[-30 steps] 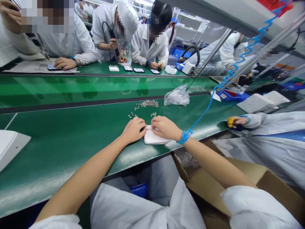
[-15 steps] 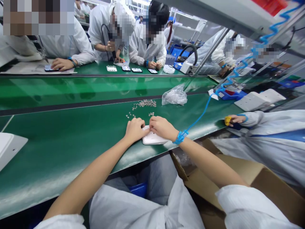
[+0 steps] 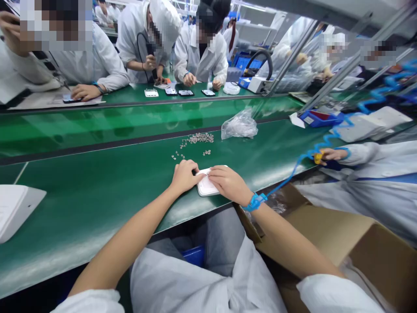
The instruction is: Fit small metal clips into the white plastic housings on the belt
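A flat white plastic case [image 3: 206, 188] with rounded corners lies on the green worktop near its front edge. My left hand [image 3: 185, 177] grips the case's left end, thumb on top and fingers curled at its far left corner. Over the right half lies my right hand [image 3: 230, 183], its fingers pressed together and their tips on the case top near my left thumb. Whatever those fingertips hold, if anything, is too small to make out. Beyond the case are several small metal parts [image 3: 207, 152], more loose ones [image 3: 177, 155] to the left, and a larger pile [image 3: 200, 138] behind.
A crumpled see-through plastic bag [image 3: 240, 124] lies right of the pile. A blue coiled cord [image 3: 293, 171] runs from my right wristband. A white housing [image 3: 18, 211] stands at left, a cardboard box [image 3: 312, 234] below right. A co-worker's hand [image 3: 329, 155] holds something yellow.
My right hand has gone from a raised pinch over the case to lying lower and flatter across it. My left hand keeps its hold. The blue cord has swung lower and to the right.
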Tool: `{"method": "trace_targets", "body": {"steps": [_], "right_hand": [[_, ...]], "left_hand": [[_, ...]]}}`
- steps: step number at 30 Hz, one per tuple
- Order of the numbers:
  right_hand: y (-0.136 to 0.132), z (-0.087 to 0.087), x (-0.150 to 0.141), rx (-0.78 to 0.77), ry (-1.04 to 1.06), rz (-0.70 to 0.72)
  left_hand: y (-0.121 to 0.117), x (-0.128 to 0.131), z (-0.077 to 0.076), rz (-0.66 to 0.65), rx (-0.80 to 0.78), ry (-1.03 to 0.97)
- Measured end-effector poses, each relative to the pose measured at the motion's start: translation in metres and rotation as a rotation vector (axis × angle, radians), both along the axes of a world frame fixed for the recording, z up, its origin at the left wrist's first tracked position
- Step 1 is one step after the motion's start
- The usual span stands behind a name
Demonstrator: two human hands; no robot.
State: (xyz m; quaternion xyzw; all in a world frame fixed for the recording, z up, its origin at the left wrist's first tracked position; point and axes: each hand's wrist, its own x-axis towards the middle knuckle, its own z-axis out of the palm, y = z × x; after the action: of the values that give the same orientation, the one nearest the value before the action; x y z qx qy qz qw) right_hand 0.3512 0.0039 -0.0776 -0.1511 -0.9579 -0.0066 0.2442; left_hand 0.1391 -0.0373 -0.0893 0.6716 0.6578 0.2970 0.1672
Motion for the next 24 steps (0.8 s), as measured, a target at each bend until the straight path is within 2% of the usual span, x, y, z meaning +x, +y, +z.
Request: {"method": "trace_targets", "body": {"steps": [11, 17, 21, 24], "right_hand": [[-0.003, -0.006, 0.0, 0.01, 0.059, -0.044], [-0.004, 0.002, -0.001, 0.0, -0.049, 0.002], [-0.003, 0.004, -0.002, 0.049, -0.134, 0.012], [-0.003, 0.0, -0.003, 0.061, -0.098, 0.008]], "left_hand": [[-0.001, 0.004, 0.002, 0.029, -0.025, 0.003], [-0.001, 0.007, 0.004, 0.057, -0.048, -0.005], [-0.003, 0.012, 0.003, 0.097, -0.042, 0.01], [-0.006, 0.013, 0.001, 0.115, -0.013, 0.022]]}}
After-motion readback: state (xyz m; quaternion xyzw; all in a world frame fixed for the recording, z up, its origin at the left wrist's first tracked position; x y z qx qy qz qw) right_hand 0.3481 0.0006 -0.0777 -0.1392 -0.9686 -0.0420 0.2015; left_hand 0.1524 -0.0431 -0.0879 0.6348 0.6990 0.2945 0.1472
